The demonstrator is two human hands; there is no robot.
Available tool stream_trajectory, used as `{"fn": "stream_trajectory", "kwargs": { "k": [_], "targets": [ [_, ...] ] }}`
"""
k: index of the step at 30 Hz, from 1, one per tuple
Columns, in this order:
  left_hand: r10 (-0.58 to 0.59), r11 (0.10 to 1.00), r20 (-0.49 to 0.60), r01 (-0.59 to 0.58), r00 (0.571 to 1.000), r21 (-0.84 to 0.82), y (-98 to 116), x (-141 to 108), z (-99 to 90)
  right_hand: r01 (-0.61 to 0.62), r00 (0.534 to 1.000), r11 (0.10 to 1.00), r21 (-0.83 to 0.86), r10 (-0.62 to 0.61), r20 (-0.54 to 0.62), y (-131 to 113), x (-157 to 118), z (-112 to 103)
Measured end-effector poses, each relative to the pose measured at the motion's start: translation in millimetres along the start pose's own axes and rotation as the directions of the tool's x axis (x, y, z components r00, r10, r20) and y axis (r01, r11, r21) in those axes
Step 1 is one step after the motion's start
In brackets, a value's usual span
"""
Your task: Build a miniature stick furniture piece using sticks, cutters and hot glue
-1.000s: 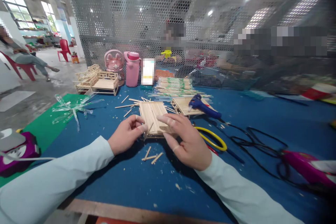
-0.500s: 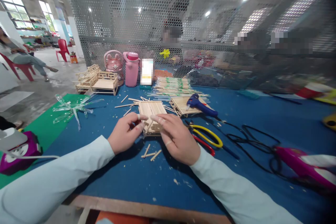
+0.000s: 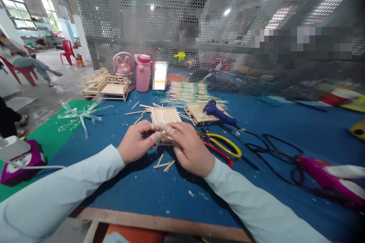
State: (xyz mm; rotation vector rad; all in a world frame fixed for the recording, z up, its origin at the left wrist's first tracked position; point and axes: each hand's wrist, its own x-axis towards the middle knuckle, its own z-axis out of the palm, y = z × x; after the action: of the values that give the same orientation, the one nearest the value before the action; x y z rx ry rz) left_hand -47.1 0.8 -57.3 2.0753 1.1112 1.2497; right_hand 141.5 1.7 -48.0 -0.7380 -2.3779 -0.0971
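A small platform of thin wooden sticks [image 3: 165, 115] rests on the blue table before me, its near edge partly covered by my fingers. At that edge my left hand [image 3: 139, 141] has thumb and forefinger drawn together, with any held piece hidden. My right hand [image 3: 191, 147] meets it, fingers bent and tips together around what appears to be a short wooden stick, mostly covered. Pale wraps show on several fingertips. Short cut sticks [image 3: 163, 165] lie just below the hands. Right of my right hand are pliers with yellow and red handles [image 3: 226, 144].
A blue glue gun [image 3: 217, 113] lies on a second stick platform [image 3: 194, 113]. Behind are bundled sticks [image 3: 188, 92], a phone [image 3: 160, 76], a pink bottle [image 3: 143, 74] and miniature stick furniture [image 3: 114, 88]. Black cable [image 3: 270, 152] loops at right. Purple power strips [image 3: 24, 161] sit left and right.
My hands have drawn slightly closer together at the platform's near edge. The short stick visible between my fingertips before is now mostly covered.
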Motion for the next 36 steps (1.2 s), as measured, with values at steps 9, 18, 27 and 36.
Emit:
{"fn": "stream_trajectory", "kwargs": {
  "k": [9,18,27,36],
  "targets": [
    [0.045,0.999,-0.004,-0.045,0.999,0.007,-0.2,2.2,0.3,0.006,1.0,1.0,-0.016,-0.006,-0.001,-1.1,-0.2,-1.0],
    [0.084,0.996,-0.009,-0.084,0.996,0.037,-1.0,2.0,0.3,-0.004,1.0,1.0,-0.01,0.004,-0.009,-1.2,0.3,-2.0],
    [0.107,0.993,-0.013,-0.106,0.994,0.057,-2.2,1.6,0.8,0.005,1.0,1.0,-0.012,-0.005,-0.019,-1.5,0.0,-1.7],
    [0.12,0.991,-0.028,-0.118,0.992,0.065,-2.4,1.4,1.1,-0.001,1.0,1.0,-0.011,0.001,-0.022,-1.6,-0.7,-1.5]
  ]
}}
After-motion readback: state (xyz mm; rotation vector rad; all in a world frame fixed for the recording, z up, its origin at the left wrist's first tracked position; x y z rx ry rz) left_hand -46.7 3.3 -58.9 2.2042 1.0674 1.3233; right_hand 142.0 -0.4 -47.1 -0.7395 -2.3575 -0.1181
